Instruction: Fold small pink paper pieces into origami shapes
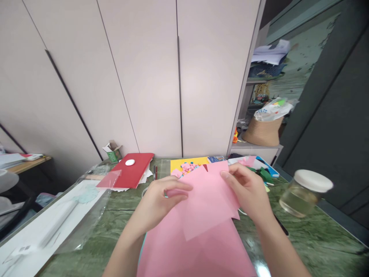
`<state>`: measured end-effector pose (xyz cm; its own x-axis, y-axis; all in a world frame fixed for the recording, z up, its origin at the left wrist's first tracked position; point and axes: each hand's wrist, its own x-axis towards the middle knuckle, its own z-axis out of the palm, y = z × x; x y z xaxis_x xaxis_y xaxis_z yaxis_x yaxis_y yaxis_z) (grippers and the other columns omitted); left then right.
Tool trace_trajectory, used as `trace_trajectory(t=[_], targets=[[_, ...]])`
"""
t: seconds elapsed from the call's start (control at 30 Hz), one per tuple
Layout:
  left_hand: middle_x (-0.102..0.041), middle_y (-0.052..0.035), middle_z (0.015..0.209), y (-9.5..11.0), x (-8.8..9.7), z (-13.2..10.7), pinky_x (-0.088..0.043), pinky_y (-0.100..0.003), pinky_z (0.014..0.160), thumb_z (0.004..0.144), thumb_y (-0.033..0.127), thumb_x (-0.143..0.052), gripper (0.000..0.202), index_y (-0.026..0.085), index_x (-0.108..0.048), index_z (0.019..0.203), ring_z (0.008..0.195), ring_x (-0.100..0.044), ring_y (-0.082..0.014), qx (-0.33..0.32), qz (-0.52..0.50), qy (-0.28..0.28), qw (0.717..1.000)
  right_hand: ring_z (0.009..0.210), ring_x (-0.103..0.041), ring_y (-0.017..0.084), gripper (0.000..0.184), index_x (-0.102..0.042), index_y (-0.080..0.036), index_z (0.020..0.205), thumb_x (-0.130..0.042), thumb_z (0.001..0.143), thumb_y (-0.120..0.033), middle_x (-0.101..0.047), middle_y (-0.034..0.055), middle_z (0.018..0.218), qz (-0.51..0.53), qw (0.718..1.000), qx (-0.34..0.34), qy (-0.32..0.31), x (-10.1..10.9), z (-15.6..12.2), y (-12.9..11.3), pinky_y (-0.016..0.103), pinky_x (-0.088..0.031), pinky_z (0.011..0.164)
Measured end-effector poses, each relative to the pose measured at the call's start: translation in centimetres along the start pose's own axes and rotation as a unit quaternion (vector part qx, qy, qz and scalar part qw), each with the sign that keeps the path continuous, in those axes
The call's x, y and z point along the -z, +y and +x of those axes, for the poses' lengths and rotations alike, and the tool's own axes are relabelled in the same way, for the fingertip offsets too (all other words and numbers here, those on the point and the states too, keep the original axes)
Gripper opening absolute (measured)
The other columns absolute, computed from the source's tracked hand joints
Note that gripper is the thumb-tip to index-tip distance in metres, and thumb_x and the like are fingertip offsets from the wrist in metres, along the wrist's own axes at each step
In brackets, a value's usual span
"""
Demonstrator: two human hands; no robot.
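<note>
Both my hands hold up a small pink paper sheet (206,200) over the green marble table (115,215). My left hand (161,202) pinches its left edge, fingers curled over the paper. My right hand (249,188) grips its upper right corner between thumb and fingers. Under it lies a larger stack of pink paper (196,250) reaching the near edge. Behind the held sheet are small pink paper pieces (187,168) on a yellow sheet (178,164).
A glass jar with a white lid (305,192) stands at the right. A red folder (131,173) with a white disc lies at the back left, beside clear plastic wrap (86,200) and a small green box (113,152). Green paper scraps (265,175) lie at the back right. White cabinet doors rise behind.
</note>
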<state>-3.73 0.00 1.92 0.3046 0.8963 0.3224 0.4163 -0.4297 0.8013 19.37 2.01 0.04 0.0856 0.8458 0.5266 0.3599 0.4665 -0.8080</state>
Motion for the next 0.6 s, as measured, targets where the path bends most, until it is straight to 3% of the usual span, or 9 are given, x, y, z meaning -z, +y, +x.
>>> trace_trajectory(t=[0.2,0.4,0.6], targets=[[-0.066,-0.0001,0.086,-0.01,0.09,0.05,-0.050,-0.025,0.070,0.079,0.019,-0.062,0.015,0.028,-0.071,0.088,0.078,-0.061,-0.0138,0.007,0.008,0.001,1.000,0.064,-0.045,0.013,0.021,-0.052,-0.020,0.069,-0.056,0.083,-0.036,-0.048,-0.0031,0.067,0.017,1.000,-0.003,-0.008,0.16,0.22,-0.10,0.025,-0.035,0.060],[-0.065,-0.0029,0.091,-0.21,0.22,-0.01,-0.053,-0.027,0.072,0.077,0.017,-0.063,0.012,0.023,-0.070,0.085,0.084,-0.060,-0.0156,-0.009,-0.047,0.004,0.999,0.061,-0.046,0.013,0.024,-0.056,-0.019,0.071,-0.052,0.085,-0.038,-0.052,-0.0013,0.067,0.021,0.995,-0.022,-0.092,0.56,0.59,-0.24,0.024,-0.034,0.055],[-0.066,-0.0021,0.084,-0.29,0.27,0.29,-0.048,-0.025,0.064,0.077,0.019,-0.065,0.007,0.023,-0.070,0.074,0.079,-0.059,-0.0149,-0.021,-0.052,0.048,0.997,0.058,-0.045,0.013,0.026,-0.054,-0.019,0.066,-0.054,0.084,-0.038,-0.049,-0.0021,0.062,0.036,0.999,-0.012,-0.024,0.66,0.39,-0.05,0.025,-0.033,0.053]])
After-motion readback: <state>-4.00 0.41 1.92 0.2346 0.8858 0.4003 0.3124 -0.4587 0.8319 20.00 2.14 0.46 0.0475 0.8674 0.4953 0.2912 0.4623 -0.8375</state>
